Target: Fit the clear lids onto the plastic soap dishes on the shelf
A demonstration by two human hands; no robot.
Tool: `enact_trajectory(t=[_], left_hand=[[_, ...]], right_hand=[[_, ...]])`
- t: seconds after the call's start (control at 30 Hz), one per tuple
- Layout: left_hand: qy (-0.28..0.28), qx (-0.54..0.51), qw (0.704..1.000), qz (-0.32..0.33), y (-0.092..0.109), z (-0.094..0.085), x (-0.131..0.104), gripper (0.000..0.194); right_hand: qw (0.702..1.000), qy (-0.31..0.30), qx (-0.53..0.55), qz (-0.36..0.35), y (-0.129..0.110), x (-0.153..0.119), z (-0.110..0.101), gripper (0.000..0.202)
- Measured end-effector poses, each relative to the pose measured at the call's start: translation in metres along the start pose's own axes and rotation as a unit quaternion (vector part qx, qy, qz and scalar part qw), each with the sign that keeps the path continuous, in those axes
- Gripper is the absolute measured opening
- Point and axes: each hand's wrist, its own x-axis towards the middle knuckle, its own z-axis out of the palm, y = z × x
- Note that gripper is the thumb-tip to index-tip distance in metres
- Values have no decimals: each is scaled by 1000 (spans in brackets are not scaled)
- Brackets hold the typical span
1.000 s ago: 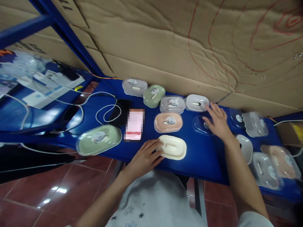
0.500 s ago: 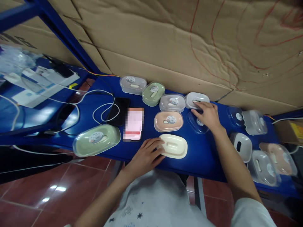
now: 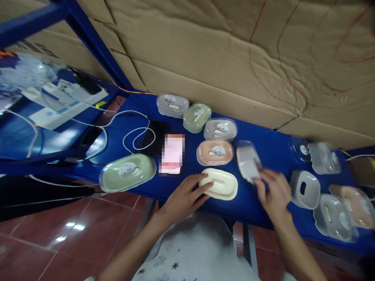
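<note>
My left hand (image 3: 190,195) rests its spread fingertips on the left end of a cream oval piece (image 3: 224,186) near the table's front edge. To the right, my right hand (image 3: 274,191) pinches the near end of a light grey box (image 3: 248,162), which is blurred and tilted above the table. A clear lid shows around the far end of that box. Just behind the cream piece sits a peach box (image 3: 213,152) with a clear lid and a round label. A lidded grey box (image 3: 220,129) stands behind the peach one.
Lidded green (image 3: 198,118) and grey (image 3: 172,105) boxes stand at the back. A phone (image 3: 172,154), a cable and a larger green box (image 3: 127,175) lie left. More boxes (image 3: 307,190) are at the right. Cardboard (image 3: 205,78) rises behind the table.
My right hand has drawn the light grey box from the back row toward me, tilting it. My left hand stays at the cream piece. The view has shifted slightly.
</note>
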Motion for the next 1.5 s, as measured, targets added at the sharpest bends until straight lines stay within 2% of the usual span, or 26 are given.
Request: enact_trajectory(t=[0.07,0.13,0.23,0.33,0.43,0.6,0.87,1.0,1.17,1.23,1.33,1.4,1.5], left_hand=[[10,-1,1000,-9,0,2,-2,49],[18,1,1000,-14,-1,3,-4,56],[12,17,1000,-5,0,3,-3,63],[-6,39,999,23,1,2,0,58],[5,51,998,44,1,2,1,48],[38,53,997,36,0,5,-2,42],[27,85,994,66,2,3,-3,32],[9,61,997,53,2,3,-3,40],[25,-19,999,-9,6,3,0,68],[45,-67,996,-42,10,3,4,69],[59,-94,992,-62,16,4,13,61],[59,-77,994,-46,21,7,22,56],[40,-9,999,17,28,15,37,48]], right_hand=[[999,-43,24,-14,-32,-25,-4,47],[997,-69,40,-9,-55,-37,1,48],[995,-80,66,1,-74,-33,17,38],[988,-120,92,-14,-81,-22,25,31],[982,-162,90,-35,-80,-19,24,36],[981,-177,67,-41,-68,-32,18,51],[977,-187,88,-46,-67,-33,12,44],[976,-181,116,-37,-65,-30,10,43],[975,-166,147,-19,-63,-29,11,45],[975,-163,152,-13,-63,-30,11,43],[975,-167,146,3,-60,-34,9,39],[976,-155,151,23,-55,-39,6,35],[979,-108,154,77,-42,-51,3,32]])
